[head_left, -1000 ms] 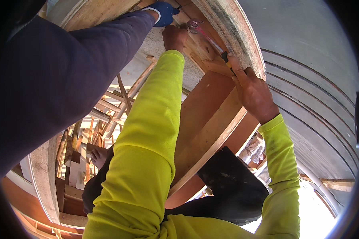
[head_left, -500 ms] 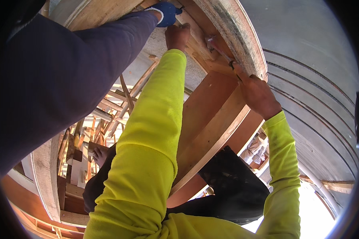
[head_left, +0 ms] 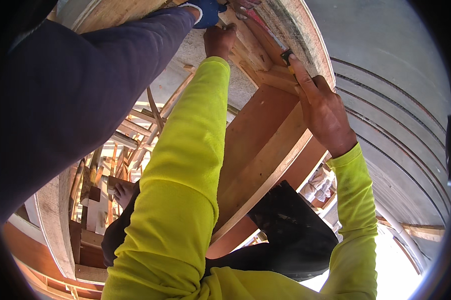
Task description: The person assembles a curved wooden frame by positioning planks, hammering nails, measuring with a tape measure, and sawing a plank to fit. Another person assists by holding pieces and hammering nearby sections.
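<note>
My right hand (head_left: 326,112) is closed round the black and yellow handle of a slim tool (head_left: 288,64), its index finger laid along the handle. A long reddish and pale strip (head_left: 265,26) runs up from the handle beside the curved wooden rib (head_left: 305,37). My left hand (head_left: 219,41) reaches far forward, its fingers curled at a wooden batten (head_left: 248,47); what they hold is hidden. Just beyond it is another person's blue-gloved hand (head_left: 209,14). A pinkish shape (head_left: 248,4), perhaps fingers, shows at the strip's far end.
A co-worker's dark sleeve (head_left: 80,95) crosses the left side. Brown panels (head_left: 260,117) and a wooden beam (head_left: 273,160) lie below my hands. A grey curved wall (head_left: 385,45) with dark grooves stands at right. Timber scaffolding (head_left: 135,132) shows below left.
My right hand has shifted slightly, its index finger now straightened along the handle. The tool's far end has moved up and away. My left hand and the gloved hand have moved slightly left.
</note>
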`<state>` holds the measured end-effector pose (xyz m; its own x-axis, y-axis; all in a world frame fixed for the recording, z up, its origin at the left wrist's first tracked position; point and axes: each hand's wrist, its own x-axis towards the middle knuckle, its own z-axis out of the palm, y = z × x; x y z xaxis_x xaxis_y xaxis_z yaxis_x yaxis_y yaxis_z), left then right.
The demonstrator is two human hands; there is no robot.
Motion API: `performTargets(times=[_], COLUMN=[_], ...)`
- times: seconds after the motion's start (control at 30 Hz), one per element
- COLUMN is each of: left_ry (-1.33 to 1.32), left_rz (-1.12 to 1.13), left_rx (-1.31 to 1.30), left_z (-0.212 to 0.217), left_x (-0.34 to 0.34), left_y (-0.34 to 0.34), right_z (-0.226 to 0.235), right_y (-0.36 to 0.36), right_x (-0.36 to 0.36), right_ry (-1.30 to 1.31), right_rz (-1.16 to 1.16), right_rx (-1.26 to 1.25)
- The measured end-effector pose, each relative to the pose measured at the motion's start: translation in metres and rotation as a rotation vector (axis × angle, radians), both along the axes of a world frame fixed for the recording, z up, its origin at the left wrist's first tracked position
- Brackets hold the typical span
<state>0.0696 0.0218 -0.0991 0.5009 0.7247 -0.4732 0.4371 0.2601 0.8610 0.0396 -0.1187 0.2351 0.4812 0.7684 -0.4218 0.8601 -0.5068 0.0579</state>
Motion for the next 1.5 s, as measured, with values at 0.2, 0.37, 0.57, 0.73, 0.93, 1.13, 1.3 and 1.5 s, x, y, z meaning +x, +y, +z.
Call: performTargets(times=[0.2,0.37,0.57,0.73,0.93,1.13,1.3,1.5], left_ry=[0.007,0.074,0.026,0.029,0.063,0.041,0.097,0.085], left_rz=[-0.036,-0.135,-0.071,-0.092,-0.224,-0.118,-0.262,-0.208], left_rx=[-0.023,-0.148,-0.06,-0.206,-0.292,-0.209,-0.271,-0.194], left_z=[0.026,0.025,0.021,0.023,0.013,0.016,0.016,0.011], left_x=[-0.005,-0.008,-0.008,-0.009,0.001,0.001,0.0,0.0], left_y=[0.017,0.019,0.014,0.017,0.037,0.031,0.033,0.028], right_z=[0.0,0.001,0.0,0.001,-0.002,0.001,-0.001,0.0], right_y=[0.0,0.003,0.01,0.014,0.007,0.007,-0.001,-0.019], right_x=[0.01,0.008,0.015,0.01,0.017,0.019,0.018,0.007], right_ry=[-0.015,0.013,-0.022,0.054,-0.061,0.036,-0.089,-0.007], right_rz=[-0.06,-0.049,-0.036,-0.095,-0.056,-0.02,-0.008,-0.082], right_rx=[-0.279,-0.006,-0.275,0.005,-0.288,-0.202,-0.209,-0.294])
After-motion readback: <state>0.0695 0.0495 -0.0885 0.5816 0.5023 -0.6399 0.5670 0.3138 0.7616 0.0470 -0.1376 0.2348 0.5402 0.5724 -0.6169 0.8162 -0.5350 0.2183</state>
